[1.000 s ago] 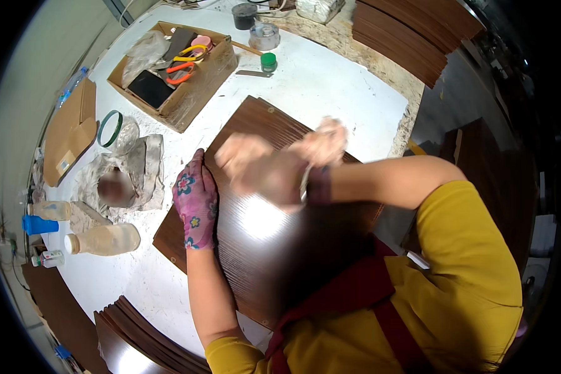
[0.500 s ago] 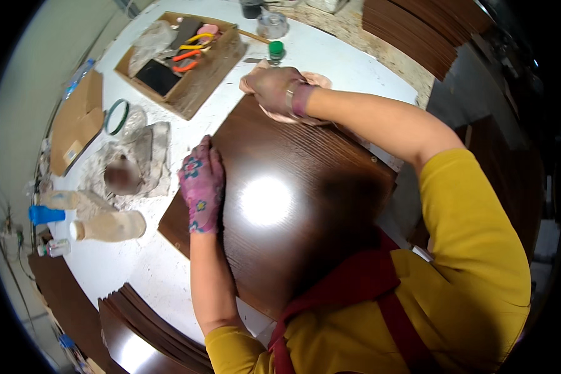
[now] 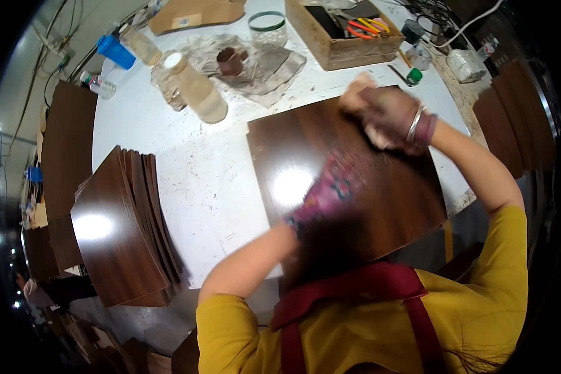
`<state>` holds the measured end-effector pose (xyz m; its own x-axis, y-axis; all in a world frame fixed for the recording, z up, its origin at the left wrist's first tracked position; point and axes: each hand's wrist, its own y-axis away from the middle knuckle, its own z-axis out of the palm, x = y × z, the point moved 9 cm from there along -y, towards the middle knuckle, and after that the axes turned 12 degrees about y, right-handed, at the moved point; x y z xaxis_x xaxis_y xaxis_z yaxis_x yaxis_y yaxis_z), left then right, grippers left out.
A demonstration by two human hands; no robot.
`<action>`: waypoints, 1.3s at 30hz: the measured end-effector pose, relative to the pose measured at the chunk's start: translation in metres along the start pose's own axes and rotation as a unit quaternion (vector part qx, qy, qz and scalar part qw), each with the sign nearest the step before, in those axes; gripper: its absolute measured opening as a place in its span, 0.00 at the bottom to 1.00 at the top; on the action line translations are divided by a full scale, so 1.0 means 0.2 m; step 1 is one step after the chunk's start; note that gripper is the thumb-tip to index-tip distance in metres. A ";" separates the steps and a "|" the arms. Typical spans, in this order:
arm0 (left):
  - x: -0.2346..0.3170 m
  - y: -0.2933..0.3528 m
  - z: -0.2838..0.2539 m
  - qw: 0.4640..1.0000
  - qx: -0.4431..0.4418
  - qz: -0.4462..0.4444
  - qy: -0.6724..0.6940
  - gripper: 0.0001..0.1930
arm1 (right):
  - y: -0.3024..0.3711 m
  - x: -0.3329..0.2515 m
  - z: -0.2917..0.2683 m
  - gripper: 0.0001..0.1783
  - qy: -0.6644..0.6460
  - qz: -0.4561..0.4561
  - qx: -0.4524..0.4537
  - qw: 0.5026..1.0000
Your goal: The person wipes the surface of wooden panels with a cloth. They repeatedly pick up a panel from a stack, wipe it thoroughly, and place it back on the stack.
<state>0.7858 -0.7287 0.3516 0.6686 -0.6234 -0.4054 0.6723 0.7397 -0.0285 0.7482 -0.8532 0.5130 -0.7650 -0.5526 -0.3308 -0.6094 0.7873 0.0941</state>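
Observation:
A dark brown wood-grain board [image 3: 318, 128] lies on the white table under both my hands. My right hand [image 3: 393, 115], in a stained purplish glove with a silvery bangle at the wrist, presses a crumpled pale pink cloth [image 3: 358, 90] onto the board's far right part. My left hand [image 3: 333, 190] wears a pink-purple flowered glove and is over the middle of the board. Motion smears its fingers, and whether it touches the surface is unclear. A bright light reflects off the board beside it.
Similar brown boards [image 3: 115, 234] are stacked at the table's left. Along the far side are a cardboard box [image 3: 361, 53] of tools, a green-capped jar [image 3: 414, 76], a brown-stained cup [image 3: 230, 62] on rumpled sheeting and a white-capped bottle [image 3: 196, 90]. More boards [image 3: 511, 118] stand at far right.
My view has swung left, and the board appears turned. My left hand has gone from the board's left edge to over its middle. My right hand still has the cloth, at the far part.

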 end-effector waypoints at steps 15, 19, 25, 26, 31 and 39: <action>-0.26 0.20 0.49 0.131 -0.057 0.150 -0.978 0.31 | -0.64 -0.86 0.48 0.05 0.142 -0.142 0.021 0.979; -0.31 0.19 0.55 0.146 -0.085 0.113 -0.979 0.29 | -0.90 -0.62 0.46 0.09 0.080 -0.042 -0.099 0.991; -0.05 0.32 0.50 0.373 0.056 0.125 -0.917 0.19 | -0.64 -0.18 0.05 0.20 -0.279 0.056 0.041 0.958; 0.01 0.41 0.55 0.361 0.097 0.114 -0.921 0.18 | -0.53 -0.24 0.01 0.23 -0.303 0.052 0.024 0.951; 0.24 0.71 0.61 0.758 0.126 0.342 -0.540 0.16 | -0.10 -0.63 0.20 0.29 -0.428 -0.012 -0.026 0.903; 0.35 1.15 0.90 0.250 0.255 0.417 -0.836 0.15 | 0.07 -0.60 0.34 0.23 -0.255 -0.041 0.063 0.964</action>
<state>1.0445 -0.6478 0.4802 -0.4442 0.1429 0.8845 -0.2540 0.9266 -0.2772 0.8453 -0.7577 0.4898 -0.4932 -0.4330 -0.7545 -0.6081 0.7918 -0.0569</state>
